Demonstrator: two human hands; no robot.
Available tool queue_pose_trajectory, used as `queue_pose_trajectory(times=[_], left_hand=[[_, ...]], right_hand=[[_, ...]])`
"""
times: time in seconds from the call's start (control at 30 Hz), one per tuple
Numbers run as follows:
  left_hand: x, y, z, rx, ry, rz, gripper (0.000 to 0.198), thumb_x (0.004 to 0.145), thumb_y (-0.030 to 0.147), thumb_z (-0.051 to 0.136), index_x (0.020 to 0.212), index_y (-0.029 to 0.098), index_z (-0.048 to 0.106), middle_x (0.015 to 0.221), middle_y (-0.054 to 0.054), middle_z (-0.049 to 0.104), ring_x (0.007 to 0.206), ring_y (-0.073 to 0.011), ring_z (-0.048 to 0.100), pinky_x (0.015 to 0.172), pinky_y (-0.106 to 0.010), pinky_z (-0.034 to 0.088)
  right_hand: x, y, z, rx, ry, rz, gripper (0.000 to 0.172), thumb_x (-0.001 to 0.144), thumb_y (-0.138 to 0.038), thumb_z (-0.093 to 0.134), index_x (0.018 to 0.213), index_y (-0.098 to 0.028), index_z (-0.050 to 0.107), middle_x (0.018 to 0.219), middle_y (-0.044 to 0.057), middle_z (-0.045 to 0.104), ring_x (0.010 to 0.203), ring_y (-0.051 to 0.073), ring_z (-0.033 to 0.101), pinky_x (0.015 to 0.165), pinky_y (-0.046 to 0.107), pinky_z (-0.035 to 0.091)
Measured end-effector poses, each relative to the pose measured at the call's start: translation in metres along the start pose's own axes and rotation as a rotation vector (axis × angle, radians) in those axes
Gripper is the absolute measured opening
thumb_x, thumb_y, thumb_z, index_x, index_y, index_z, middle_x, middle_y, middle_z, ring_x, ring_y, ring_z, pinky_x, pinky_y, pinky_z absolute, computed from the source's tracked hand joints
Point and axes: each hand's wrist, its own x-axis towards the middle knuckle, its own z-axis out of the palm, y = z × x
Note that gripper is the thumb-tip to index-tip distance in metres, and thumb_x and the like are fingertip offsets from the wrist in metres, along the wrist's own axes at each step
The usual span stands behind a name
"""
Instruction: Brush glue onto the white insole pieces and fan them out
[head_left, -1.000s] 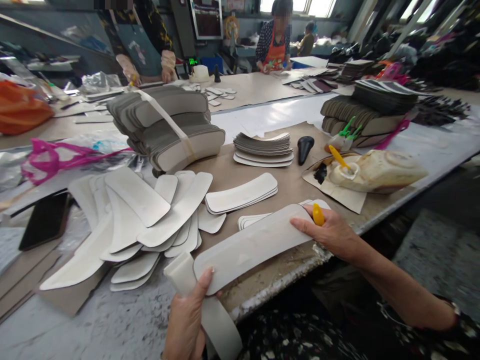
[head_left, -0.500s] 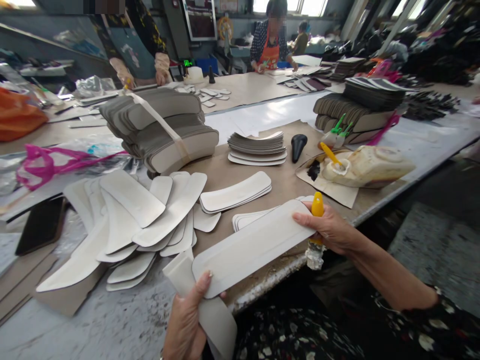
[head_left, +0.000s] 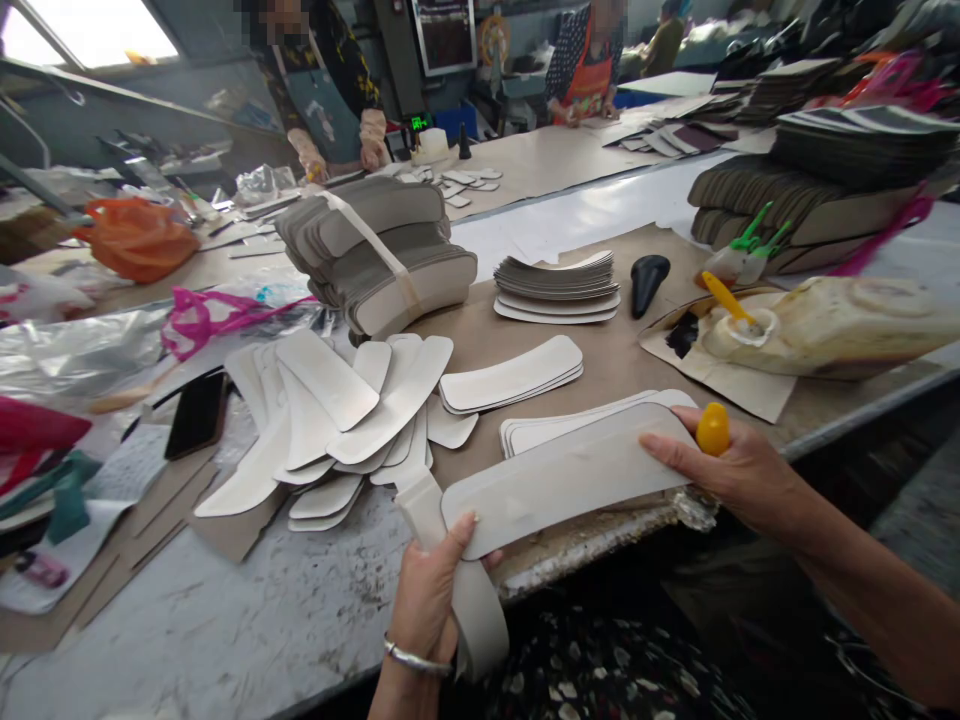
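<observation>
A long, off-white, slightly curved panel [head_left: 570, 480] with rounded corners is held by both ends above the table's front edge. My left hand [head_left: 431, 590] grips its near left end, thumb on top, along with a limp off-white strip [head_left: 480, 615] that hangs down in a curl. At the far right end my right hand [head_left: 739, 475] pinches the panel between thumb and fingers. The same hand also clasps a yellow-handled brush [head_left: 713, 430], whose crusted lower end is partly hidden. Just behind the panel lies a small stack of similar white pieces [head_left: 517, 435].
Loose white panels [head_left: 330, 420] are heaped to the left, near a phone [head_left: 196, 415]. Behind stand a strapped bundle [head_left: 382, 250] and a fanned stack [head_left: 555, 290]. A glue container [head_left: 832, 325] lies at right. Two people work across the table; another is farther back.
The view has swung left, so the table's things appear farther right. Both hands keep the same panel, and the brush's lower end is now less visible.
</observation>
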Motion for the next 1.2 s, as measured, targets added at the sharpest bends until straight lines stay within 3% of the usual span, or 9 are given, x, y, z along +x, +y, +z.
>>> queue_pose_trajectory(times=[0.13, 0.4, 0.8, 1.0, 1.1, 1.2], left_hand=[[0.002, -0.001, -0.001, 0.003, -0.006, -0.010, 0.043, 0.066, 0.012, 0.066, 0.107, 0.011, 0.053, 0.098, -0.013, 0.065, 0.079, -0.0270, 0.064, 0.056, -0.037, 0.057], [-0.001, 0.001, -0.001, 0.043, -0.066, 0.002, 0.041, 0.062, 0.017, 0.070, 0.100, 0.007, 0.056, 0.088, -0.012, 0.068, 0.068, -0.0219, 0.064, 0.057, -0.034, 0.058], [-0.011, 0.002, 0.014, 0.151, 0.088, 0.119, 0.030, 0.057, 0.020, 0.074, 0.082, 0.009, 0.061, 0.074, -0.008, 0.068, 0.055, -0.0180, 0.062, 0.052, -0.030, 0.055], [-0.007, 0.006, 0.016, 0.166, 0.115, 0.158, 0.037, 0.052, 0.022, 0.077, 0.083, 0.011, 0.059, 0.067, -0.007, 0.068, 0.058, -0.0237, 0.064, 0.051, -0.031, 0.055], [-0.002, 0.009, 0.013, 0.149, 0.061, 0.130, 0.040, 0.050, 0.024, 0.078, 0.082, 0.010, 0.059, 0.067, -0.008, 0.069, 0.058, -0.0251, 0.064, 0.050, -0.032, 0.055], [0.004, 0.010, 0.010, 0.120, 0.052, 0.068, 0.038, 0.052, 0.022, 0.077, 0.085, 0.011, 0.060, 0.075, -0.009, 0.070, 0.069, -0.0246, 0.065, 0.058, -0.028, 0.056]], right_hand=[[0.000, -0.001, -0.003, -0.077, 0.001, -0.021, 0.033, 0.073, -0.049, 0.053, 0.077, -0.017, 0.060, 0.062, -0.002, 0.048, 0.056, 0.012, 0.043, 0.048, 0.022, 0.037], [0.004, 0.016, -0.009, 0.012, -0.002, 0.026, 0.036, 0.071, -0.050, 0.056, 0.082, -0.016, 0.061, 0.062, -0.002, 0.051, 0.055, 0.012, 0.045, 0.048, 0.022, 0.038], [-0.008, -0.008, -0.010, -0.135, 0.075, -0.068, 0.032, 0.074, -0.049, 0.051, 0.063, -0.019, 0.048, 0.055, -0.004, 0.039, 0.050, 0.010, 0.038, 0.045, 0.021, 0.033], [-0.007, -0.012, -0.010, -0.057, 0.103, -0.081, 0.029, 0.074, -0.046, 0.054, 0.062, -0.020, 0.049, 0.057, -0.002, 0.045, 0.052, 0.010, 0.040, 0.046, 0.021, 0.034], [-0.004, -0.007, -0.015, 0.025, 0.090, -0.020, 0.026, 0.071, -0.044, 0.058, 0.070, -0.019, 0.056, 0.060, -0.002, 0.050, 0.056, 0.012, 0.045, 0.050, 0.022, 0.038], [-0.003, 0.001, -0.019, 0.180, 0.037, 0.029, 0.024, 0.069, -0.041, 0.062, 0.077, -0.019, 0.060, 0.067, -0.002, 0.056, 0.061, 0.013, 0.050, 0.055, 0.022, 0.041]])
